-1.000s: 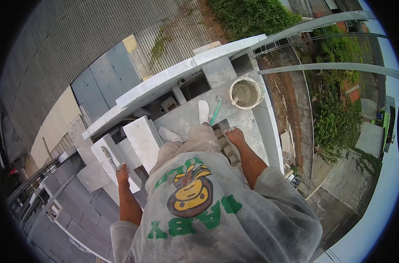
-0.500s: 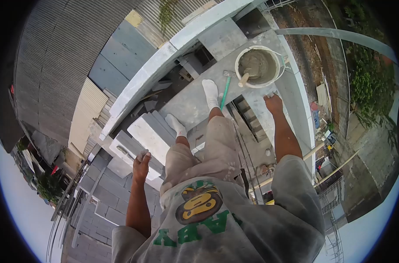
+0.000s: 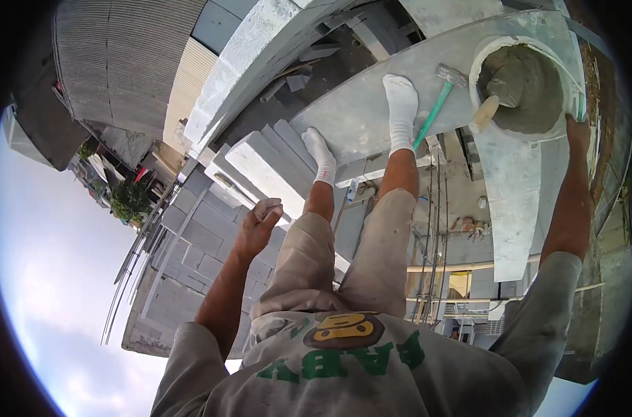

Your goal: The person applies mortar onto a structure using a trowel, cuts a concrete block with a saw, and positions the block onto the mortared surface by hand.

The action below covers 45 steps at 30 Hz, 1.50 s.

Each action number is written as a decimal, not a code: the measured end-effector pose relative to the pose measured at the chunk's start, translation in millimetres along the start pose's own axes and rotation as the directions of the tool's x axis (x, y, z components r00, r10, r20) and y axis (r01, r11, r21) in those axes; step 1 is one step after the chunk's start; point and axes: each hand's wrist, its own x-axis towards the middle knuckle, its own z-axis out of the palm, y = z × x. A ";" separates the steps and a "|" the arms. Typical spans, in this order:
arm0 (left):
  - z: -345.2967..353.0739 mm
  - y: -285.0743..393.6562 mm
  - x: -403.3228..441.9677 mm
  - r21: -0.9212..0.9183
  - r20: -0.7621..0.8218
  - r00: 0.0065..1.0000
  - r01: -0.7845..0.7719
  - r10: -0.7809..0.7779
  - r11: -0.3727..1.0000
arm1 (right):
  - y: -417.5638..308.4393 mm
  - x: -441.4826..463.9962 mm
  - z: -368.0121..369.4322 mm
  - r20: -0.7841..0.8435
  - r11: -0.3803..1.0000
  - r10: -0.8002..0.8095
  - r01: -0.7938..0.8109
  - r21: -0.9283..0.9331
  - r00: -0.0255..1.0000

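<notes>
My right hand (image 3: 577,130) is at the right side of a white bucket (image 3: 478,87), closed at its rim and handle; the fingertips are hard to see. Grey wet mortar (image 3: 536,75) fills much of the bucket, and a trowel with a wooden handle (image 3: 484,113) rests in it. My left hand (image 3: 258,226) hangs in the air with loosely curled, whitened fingers and nothing visible in it. Nearest to it are pale lightweight blocks (image 3: 271,167) standing side by side. A hammer with a green handle (image 3: 433,115) lies by the bucket, close to my foot.
I stand in white socks on a narrow grey slab (image 3: 358,135) high up. A curved white block wall (image 3: 250,62) runs along the far side. Deep gaps open beside the slab, with upright rebar (image 3: 437,236) and bamboo poles (image 3: 469,266) below. Corrugated roofs (image 3: 125,62) lie beyond.
My right hand has moved from below the bucket up to its right side. The view has turned, so bucket and hammer appear farther right. My left hand stays raised beside the blocks.
</notes>
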 end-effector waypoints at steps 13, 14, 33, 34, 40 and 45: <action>26.1 44.5 -23.9 -0.042 0.043 0.997 -0.055 0.057 0.998 | -26.4 -111.4 -88.0 0.434 0.589 0.020 -0.361 0.723 0.901; 23.9 55.3 -33.8 -0.069 0.043 0.996 -0.076 0.079 0.995 | -34.3 -121.8 -87.6 0.439 0.626 -0.024 -0.329 0.708 0.898; 14.6 -237.1 -70.0 -0.575 -0.298 0.946 -0.069 -0.130 0.815 | -159.4 -263.7 -205.3 0.343 0.815 -0.038 -0.169 0.555 0.939; 21.9 -247.8 -65.8 -0.597 -0.316 0.941 -0.101 -0.117 0.796 | -178.4 -288.1 -223.1 0.348 0.846 -0.018 -0.171 0.505 0.937; 20.5 -284.6 -92.8 -0.820 -0.372 0.915 -0.244 -0.158 0.518 | -270.8 -396.6 -265.8 0.477 0.796 -0.036 -0.263 0.545 0.878; 45.8 -379.2 -66.5 -0.915 -0.332 0.889 -0.221 -0.317 0.338 | -334.7 -458.8 -267.0 0.422 0.813 0.024 -0.263 0.519 0.906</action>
